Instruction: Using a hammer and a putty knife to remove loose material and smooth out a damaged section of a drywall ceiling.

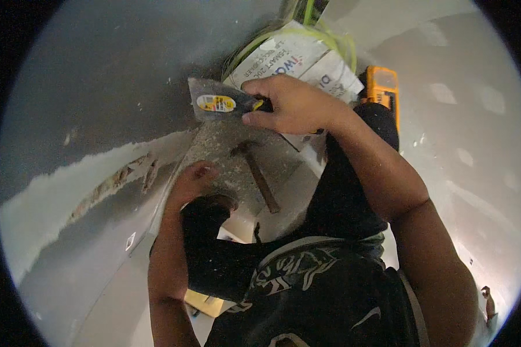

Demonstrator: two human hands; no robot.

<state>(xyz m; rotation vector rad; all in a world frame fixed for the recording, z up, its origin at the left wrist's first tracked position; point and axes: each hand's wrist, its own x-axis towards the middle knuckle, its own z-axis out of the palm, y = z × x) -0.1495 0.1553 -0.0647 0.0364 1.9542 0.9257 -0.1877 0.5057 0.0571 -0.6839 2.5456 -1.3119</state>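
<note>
My right hand grips the dark handle of a putty knife, thumb and fingers wrapped round it. Its wide, flat grey blade bears a yellow and white label and points left, at the dark grey wall surface. Whether the blade's edge touches that wall I cannot tell. Lower down, my left hand hangs beside my bent knee, fingers curled in, with nothing visible in them. Between my legs a hammer with a wooden handle lies on the dusty, debris-strewn floor.
Torn, peeling paper runs along the left wall's pale lower band. Ahead stands a white printed carton with a yellow-green hose around it. An orange and black case is beyond my right knee. A pale wall curves along the right.
</note>
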